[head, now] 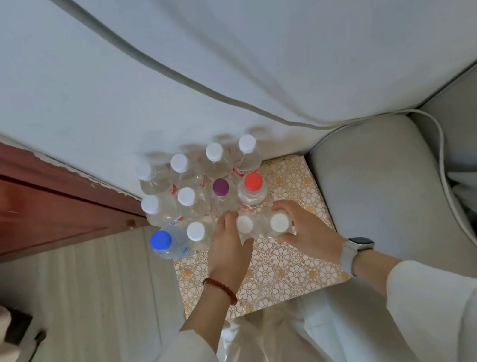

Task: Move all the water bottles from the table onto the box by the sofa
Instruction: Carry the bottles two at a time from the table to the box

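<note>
left hand [229, 245] grips white-capped bottle [245, 225] | right hand [303, 227] curls round second white-capped bottle [279, 223] | both upright on patterned box [280, 268], caps up | ten more clear bottles stand behind and left: blue cap [160, 240], purple cap [221, 186], red cap [253, 182] | sofa [374, 189] just right

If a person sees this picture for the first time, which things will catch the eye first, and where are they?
The eye goes first to the water bottles standing upright in rows on the patterned box beside the grey sofa. Among the white caps, a red cap, a purple cap and a blue cap stand out. In the nearest row, the left hand and the right hand each grip a white-capped bottle.
</note>
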`<state>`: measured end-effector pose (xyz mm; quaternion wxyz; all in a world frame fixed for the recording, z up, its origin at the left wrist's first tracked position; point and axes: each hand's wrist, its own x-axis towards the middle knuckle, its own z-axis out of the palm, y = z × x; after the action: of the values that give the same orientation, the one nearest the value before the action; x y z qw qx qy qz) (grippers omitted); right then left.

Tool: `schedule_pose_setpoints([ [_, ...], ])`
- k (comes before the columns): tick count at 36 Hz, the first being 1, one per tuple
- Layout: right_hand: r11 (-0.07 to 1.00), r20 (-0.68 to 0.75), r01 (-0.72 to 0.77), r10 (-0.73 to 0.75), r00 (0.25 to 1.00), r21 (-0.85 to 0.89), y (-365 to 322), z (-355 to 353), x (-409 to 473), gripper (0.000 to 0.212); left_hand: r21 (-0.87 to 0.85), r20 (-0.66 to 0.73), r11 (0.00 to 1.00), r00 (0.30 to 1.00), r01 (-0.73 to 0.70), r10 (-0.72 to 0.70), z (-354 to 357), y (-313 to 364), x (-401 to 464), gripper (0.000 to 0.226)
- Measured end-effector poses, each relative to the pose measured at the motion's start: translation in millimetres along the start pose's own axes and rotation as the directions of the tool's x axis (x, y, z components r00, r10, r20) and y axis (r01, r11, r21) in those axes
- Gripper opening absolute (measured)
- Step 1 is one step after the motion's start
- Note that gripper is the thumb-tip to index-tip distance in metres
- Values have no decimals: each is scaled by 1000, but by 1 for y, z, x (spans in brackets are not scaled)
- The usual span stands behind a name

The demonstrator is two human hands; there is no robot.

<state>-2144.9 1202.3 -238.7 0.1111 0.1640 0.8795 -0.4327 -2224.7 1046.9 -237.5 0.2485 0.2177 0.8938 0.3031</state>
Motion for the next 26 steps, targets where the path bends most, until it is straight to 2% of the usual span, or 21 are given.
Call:
schedule_pose_setpoints([
  [3, 998, 2, 38, -38, 999, -57, -5, -2, 5, 41, 70, -7, 997, 1000, -18, 18, -10, 9, 6, 45],
  [9, 930, -90, -23, -11, 996, -368, -8, -5, 7, 39, 344, 93, 934, 993, -95, 67, -15, 16, 8, 40],
  [14, 943, -82, -4, -24, 996, -334, -11, -5, 11, 37, 442, 98, 884, 988, -152, 121, -18, 13, 10, 38],
  [26, 946, -91, -2, -29, 995, -325, -25, -2, 24, 32, 456, 108, 871, 983, -181, 148, -29, 6, 18, 39],
])
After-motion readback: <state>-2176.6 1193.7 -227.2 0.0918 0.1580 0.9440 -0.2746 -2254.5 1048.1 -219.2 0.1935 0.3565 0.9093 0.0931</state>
